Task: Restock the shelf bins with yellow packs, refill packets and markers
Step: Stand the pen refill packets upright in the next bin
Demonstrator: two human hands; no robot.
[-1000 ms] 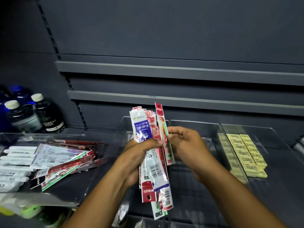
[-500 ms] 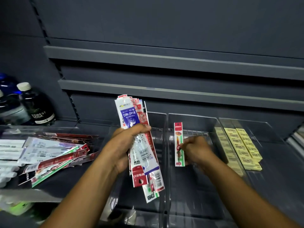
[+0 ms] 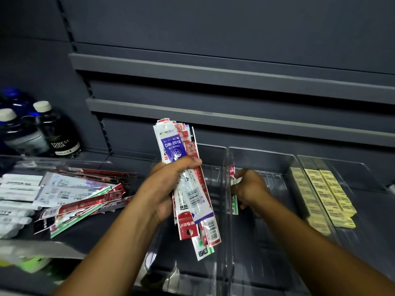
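Note:
My left hand [image 3: 168,184] grips a fanned bundle of refill packets [image 3: 188,189], red, white and blue, held upright over a clear bin [image 3: 213,150]. My right hand [image 3: 250,189] is lowered into the middle clear bin [image 3: 263,157] and pinches a single red and green refill packet [image 3: 234,199] standing against that bin's left wall. Yellow packs [image 3: 327,195] lie in rows in the right clear bin [image 3: 342,165]. More refill packets [image 3: 79,199] and white markers [image 3: 19,189] lie in a clear tray [image 3: 53,162] at the left.
Dark drink bottles [image 3: 57,133] with white caps stand at the back left. Grey shelf rails [image 3: 235,116] run across the back panel above the bins. A pale green object [image 3: 32,263] lies at the lower left edge.
My right hand pulled one red and green packet away from the bundle and carried it right and down into the middle bin. My left hand kept the bundle.

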